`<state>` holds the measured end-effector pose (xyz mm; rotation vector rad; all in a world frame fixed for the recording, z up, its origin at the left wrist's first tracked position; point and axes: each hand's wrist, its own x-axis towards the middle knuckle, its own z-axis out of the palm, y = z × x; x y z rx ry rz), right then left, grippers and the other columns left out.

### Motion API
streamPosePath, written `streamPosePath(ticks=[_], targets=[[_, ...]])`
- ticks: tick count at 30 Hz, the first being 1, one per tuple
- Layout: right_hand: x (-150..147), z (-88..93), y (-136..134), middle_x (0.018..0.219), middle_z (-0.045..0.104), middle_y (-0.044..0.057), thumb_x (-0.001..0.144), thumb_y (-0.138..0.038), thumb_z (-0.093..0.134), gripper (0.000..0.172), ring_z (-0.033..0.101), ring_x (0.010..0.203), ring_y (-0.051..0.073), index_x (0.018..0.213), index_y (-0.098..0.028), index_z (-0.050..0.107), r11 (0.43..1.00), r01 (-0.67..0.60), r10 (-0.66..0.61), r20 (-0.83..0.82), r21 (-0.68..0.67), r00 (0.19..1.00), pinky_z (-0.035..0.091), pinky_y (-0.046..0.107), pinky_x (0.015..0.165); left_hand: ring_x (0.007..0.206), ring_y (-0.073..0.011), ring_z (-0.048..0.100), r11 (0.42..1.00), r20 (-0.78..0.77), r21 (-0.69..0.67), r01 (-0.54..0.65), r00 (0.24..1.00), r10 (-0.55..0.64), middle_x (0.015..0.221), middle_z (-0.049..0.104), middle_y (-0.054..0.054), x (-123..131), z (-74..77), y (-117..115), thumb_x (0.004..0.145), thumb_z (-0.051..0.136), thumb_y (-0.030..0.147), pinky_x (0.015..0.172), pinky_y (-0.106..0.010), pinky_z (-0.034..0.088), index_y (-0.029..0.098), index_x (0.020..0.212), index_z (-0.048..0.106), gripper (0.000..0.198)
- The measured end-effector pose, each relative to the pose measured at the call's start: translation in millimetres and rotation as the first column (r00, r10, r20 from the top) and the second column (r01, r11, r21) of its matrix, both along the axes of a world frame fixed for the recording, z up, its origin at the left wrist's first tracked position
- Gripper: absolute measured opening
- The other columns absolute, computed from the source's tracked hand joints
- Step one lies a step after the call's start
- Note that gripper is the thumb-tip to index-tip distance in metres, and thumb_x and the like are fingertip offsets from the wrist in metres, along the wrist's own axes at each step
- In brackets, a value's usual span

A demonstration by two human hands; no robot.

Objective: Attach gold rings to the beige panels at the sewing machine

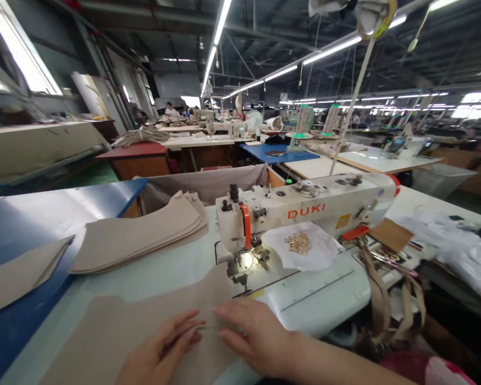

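A beige fabric panel lies flat on the sewing machine's table, its upper end reaching the needle area. My left hand is over the panel, thumb and fingers pinched on a thin fabric strip, little of which shows. Close on its right, my right hand has curled fingers around the strip's other end, just in front of the machine's bed. The white sewing machine, marked DUKI, has its lamp lit over the needle plate. What lies under my fingers is mostly hidden.
A stack of cut panels lies behind on the left; more panels rest on a blue table. Small gold metal rings sit on a white cloth. Webbing straps hang at the right beside tools.
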<state>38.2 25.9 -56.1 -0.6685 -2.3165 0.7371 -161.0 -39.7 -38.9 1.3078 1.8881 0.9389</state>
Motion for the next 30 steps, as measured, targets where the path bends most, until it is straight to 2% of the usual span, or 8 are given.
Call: streamPosePath(ticks=[4, 7, 11, 14, 17, 20, 24, 30], targets=[[15, 7.3, -5, 0.084, 0.072, 0.003, 0.088, -0.021, 0.052, 0.018, 0.065, 0.077, 0.014, 0.093, -0.019, 0.070, 0.972, 0.124, -0.160, -0.176, -0.198, 0.971, 0.048, 0.020, 0.071, 0.079, -0.0248, 0.072, 0.998, 0.233, -0.023, 0.051, 0.972, -0.044, 0.084, 0.076, 0.002, 48, 12.3, 21, 0.059, 0.060, 0.052, 0.078, -0.034, 0.057, 0.028, 0.089, 0.068, 0.039], [21, 8.3, -2, 0.080, 0.072, 0.002, 0.084, -0.019, 0.058, 0.013, 0.065, 0.073, 0.013, 0.085, -0.018, 0.071, 0.940, 0.184, -0.248, -0.205, -0.287, 0.947, 0.048, 0.018, 0.066, 0.081, -0.0240, 0.070, 0.989, 0.225, -0.007, 0.146, 0.964, -0.141, 0.084, 0.076, 0.001, 60, 12.9, 30, 0.063, 0.060, 0.050, 0.079, -0.033, 0.056, 0.027, 0.087, 0.070, 0.034], [30, 16.3, 10, 0.081, 0.072, 0.001, 0.086, -0.020, 0.058, 0.014, 0.065, 0.075, 0.013, 0.086, -0.020, 0.071, 0.968, 0.120, -0.145, -0.102, -0.218, 0.984, 0.047, 0.018, 0.070, 0.070, -0.0219, 0.068, 0.956, 0.111, -0.043, 0.290, 0.952, -0.284, 0.068, 0.073, 0.002, 60, 14.8, 40, 0.069, 0.055, 0.048, 0.068, -0.030, 0.055, 0.026, 0.074, 0.070, 0.028], [50, 27.0, 36, 0.083, 0.071, 0.002, 0.088, -0.022, 0.055, 0.016, 0.065, 0.076, 0.013, 0.088, -0.018, 0.070, 0.981, 0.139, -0.135, 0.037, -0.132, 0.990, 0.046, 0.018, 0.069, 0.062, -0.0213, 0.066, 0.981, -0.016, -0.034, 0.190, 0.982, -0.190, 0.059, 0.069, 0.002, 46, 16.1, 49, 0.066, 0.055, 0.048, 0.066, -0.030, 0.054, 0.025, 0.073, 0.069, 0.027], [78, 34.5, 77, 0.091, 0.071, 0.002, 0.089, -0.017, 0.053, 0.016, 0.064, 0.085, 0.014, 0.092, -0.019, 0.069, 0.912, 0.408, -0.401, 0.262, 0.027, 0.878, 0.045, 0.020, 0.077, 0.064, -0.0224, 0.067, 0.998, -0.052, 0.003, 0.067, 0.996, -0.067, 0.064, 0.072, 0.001, 27, 9.6, 59, 0.066, 0.053, 0.048, 0.067, -0.031, 0.053, 0.024, 0.076, 0.067, 0.030], [98, 37.3, 115, 0.095, 0.070, 0.010, 0.088, -0.014, 0.050, 0.020, 0.062, 0.091, 0.021, 0.088, -0.014, 0.069, 0.839, 0.538, -0.531, 0.334, 0.080, 0.779, 0.043, 0.029, 0.082, 0.067, -0.0234, 0.068, 1.000, -0.133, -0.005, 0.015, 0.991, -0.016, 0.066, 0.072, 0.000, 16, -2.3, 64, 0.068, 0.049, 0.048, 0.067, -0.031, 0.052, 0.024, 0.079, 0.066, 0.031], [97, 40.3, 140, 0.095, 0.071, 0.009, 0.092, -0.018, 0.042, 0.027, 0.064, 0.088, 0.019, 0.092, -0.015, 0.069, 0.816, 0.574, -0.548, 0.400, 0.065, 0.734, 0.045, 0.028, 0.078, 0.068, -0.0231, 0.068, 0.999, -0.238, 0.009, 0.038, 0.971, -0.035, 0.064, 0.072, 0.002, 18, -10.2, 63, 0.072, 0.048, 0.047, 0.068, -0.030, 0.051, 0.026, 0.081, 0.067, 0.030], [91, 43.7, 144, 0.074, 0.071, 0.002, 0.092, -0.015, 0.041, 0.029, 0.063, 0.063, 0.011, 0.087, -0.016, 0.070, 0.851, 0.525, -0.446, 0.547, 0.014, 0.708, 0.047, 0.021, 0.060, 0.070, -0.0225, 0.068, 0.998, -0.239, 0.031, 0.062, 0.969, -0.053, 0.069, 0.073, 0.003, 20, -9.3, 62, 0.073, 0.049, 0.044, 0.065, -0.028, 0.050, 0.027, 0.080, 0.068, 0.027]])
